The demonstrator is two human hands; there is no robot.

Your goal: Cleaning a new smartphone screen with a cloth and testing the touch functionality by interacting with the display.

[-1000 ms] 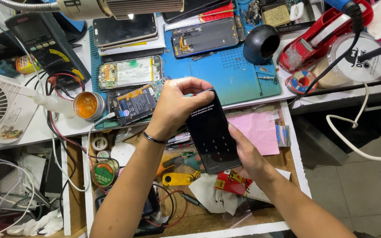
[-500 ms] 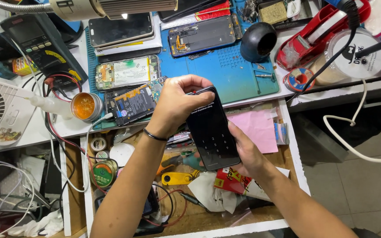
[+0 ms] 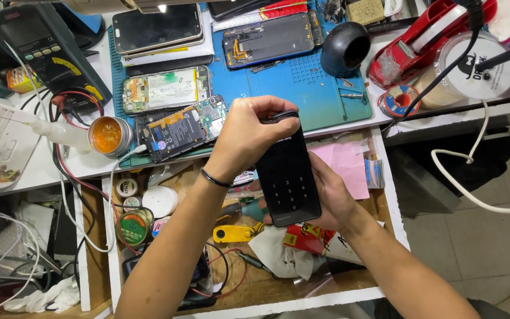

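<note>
Head view: both hands, left hand point(image 3: 249, 133) and right hand point(image 3: 329, 198), grip one black phone point(image 3: 286, 177); four opened phones beyond.

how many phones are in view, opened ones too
5: one held in both hands, two opened ones left on the blue mat, two along its top. More may be hidden.

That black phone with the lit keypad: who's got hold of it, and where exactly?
Both hands hold the black phone: the left hand pinches its top edge, and the right hand cradles its lower half from behind.
</note>
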